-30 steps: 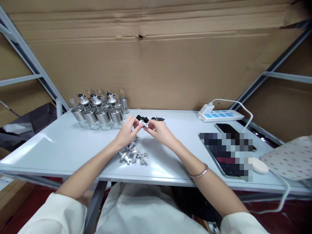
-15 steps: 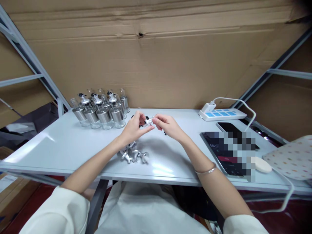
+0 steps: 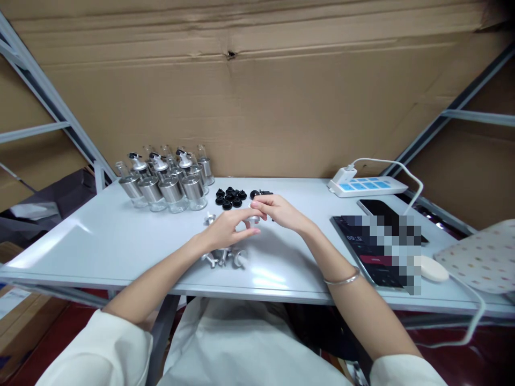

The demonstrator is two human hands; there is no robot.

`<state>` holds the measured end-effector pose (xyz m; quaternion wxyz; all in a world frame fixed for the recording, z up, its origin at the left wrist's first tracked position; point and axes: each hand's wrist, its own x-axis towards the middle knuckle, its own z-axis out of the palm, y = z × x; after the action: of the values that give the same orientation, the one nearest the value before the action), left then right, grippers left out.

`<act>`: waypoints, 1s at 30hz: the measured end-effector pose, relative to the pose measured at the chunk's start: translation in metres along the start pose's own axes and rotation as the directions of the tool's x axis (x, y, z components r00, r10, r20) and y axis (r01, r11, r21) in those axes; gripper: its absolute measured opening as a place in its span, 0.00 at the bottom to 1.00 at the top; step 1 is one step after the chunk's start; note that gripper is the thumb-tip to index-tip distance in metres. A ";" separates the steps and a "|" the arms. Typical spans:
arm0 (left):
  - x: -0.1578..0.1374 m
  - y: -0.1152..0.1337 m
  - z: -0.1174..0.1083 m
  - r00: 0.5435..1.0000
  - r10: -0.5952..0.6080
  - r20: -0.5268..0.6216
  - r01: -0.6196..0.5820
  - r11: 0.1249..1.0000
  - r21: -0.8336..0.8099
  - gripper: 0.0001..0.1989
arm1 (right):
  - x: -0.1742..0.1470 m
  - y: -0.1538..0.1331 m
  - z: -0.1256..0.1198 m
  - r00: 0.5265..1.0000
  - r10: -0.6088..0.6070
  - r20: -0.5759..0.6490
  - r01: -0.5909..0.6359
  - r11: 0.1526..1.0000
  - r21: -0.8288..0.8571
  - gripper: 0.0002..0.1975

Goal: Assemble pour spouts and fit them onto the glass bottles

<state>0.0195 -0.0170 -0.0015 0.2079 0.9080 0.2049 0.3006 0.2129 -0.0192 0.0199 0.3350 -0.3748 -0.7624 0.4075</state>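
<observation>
My left hand (image 3: 230, 227) and my right hand (image 3: 281, 210) meet over the middle of the table, closed on one silver pourer spout (image 3: 253, 219). Its disc shows between my left thumb and forefinger; the right fingertips pinch its upper end. Below my left wrist lies a pile of loose silver pourer spouts (image 3: 223, 257), partly covered by the arm. One more spout (image 3: 209, 219) lies left of the left hand. Just beyond my fingers sit several round black stoppers (image 3: 228, 201) in a cluster, with small black parts (image 3: 263, 193) to their right.
At the back left stand several glass bottles with steel sleeves (image 3: 171, 188), some topped with pourers. A power strip (image 3: 368, 186), a phone (image 3: 378, 212), a tablet-like device (image 3: 358, 252) and a cream round object (image 3: 432, 269) are on the right. Cardboard (image 3: 281, 107) walls the back.
Both hands have come nearer to me with the spout, and the left hand has turned palm down. The black stoppers behind them now show.
</observation>
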 end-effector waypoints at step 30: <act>-0.004 0.006 0.003 0.992 -0.011 0.125 -0.029 0.948 0.318 0.16 | -0.014 0.024 -0.050 0.928 0.157 -0.338 -0.337 0.743 -0.578 0.08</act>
<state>0.0195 -0.0247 -0.0026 0.0695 0.9476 0.2332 0.2069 0.2678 -0.0034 0.0186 0.2333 -0.6145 -0.7445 0.1170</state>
